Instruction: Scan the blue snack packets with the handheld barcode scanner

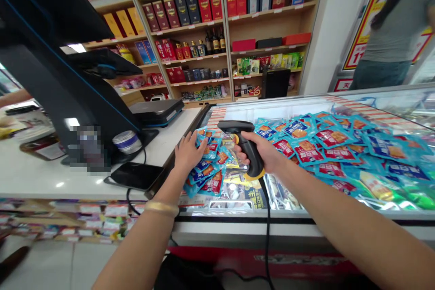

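My right hand (pixel 260 149) is wrapped round the grip of a black and yellow barcode scanner (pixel 252 156). The scanner's head points left, over the glass top, and its cable hangs down the counter front. My left hand (pixel 188 153) lies with fingers stretched out at the left edge of a smaller pile of blue snack packets (pixel 207 172) with red and dark blue labels. Its fingertips seem to touch the packets. To the right of the scanner spreads a larger heap of similar snack packets (pixel 326 142).
A glass-topped freezer (pixel 234 206) carries both piles. On the white counter (pixel 102 186) at left stand a black checkout terminal (pixel 68 86), a phone (pixel 137 176) and a small tin (pixel 127 142). Shelves of boxes (pixel 190 25) line the back; a person (pixel 390 31) stands at far right.
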A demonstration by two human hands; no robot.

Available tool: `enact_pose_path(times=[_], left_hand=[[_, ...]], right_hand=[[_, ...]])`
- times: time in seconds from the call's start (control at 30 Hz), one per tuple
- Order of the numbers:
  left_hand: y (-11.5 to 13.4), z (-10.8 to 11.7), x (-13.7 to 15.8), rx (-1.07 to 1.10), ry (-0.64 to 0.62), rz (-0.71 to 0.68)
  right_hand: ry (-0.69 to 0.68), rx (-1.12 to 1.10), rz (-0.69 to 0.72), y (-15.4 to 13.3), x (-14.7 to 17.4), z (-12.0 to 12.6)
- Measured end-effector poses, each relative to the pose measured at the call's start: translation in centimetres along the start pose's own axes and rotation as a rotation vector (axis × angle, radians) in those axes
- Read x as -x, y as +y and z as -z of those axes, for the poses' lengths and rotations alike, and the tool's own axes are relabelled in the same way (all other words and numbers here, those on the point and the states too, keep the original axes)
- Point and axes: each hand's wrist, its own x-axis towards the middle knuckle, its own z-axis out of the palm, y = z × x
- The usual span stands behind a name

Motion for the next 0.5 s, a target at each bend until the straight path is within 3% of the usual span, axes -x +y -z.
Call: enact_pose_path(times=[0.13, 0.23, 0.33, 0.4, 0.5], left_hand=[[0.5, 0.8, 0.0, 0.09, 0.096, -0.023], [2.5, 1.5, 0.0, 0.148, 0.189, -0.053], [6.5, 1.3, 0.3, 0.296, 0.224, -0.213], [9.9, 0.5, 0.8, 0.44, 0.166, -0.346], [14.7, -1.5, 1.8, 0.663, 0.016, -0.429]], right_hand=[[0.017, 0.013, 0.077, -2.1, 1.5, 1.6], [0.076, 0.049, 0.152, -4.4, 3.3, 3.6], [0.118, 0.058, 0.204, -6.7, 5.5, 5.8], [0.171, 0.049, 0.243, -7.9, 6.8, 7.1], [0.22, 0.049, 0.296, -9.0, 8.4, 8.7]])
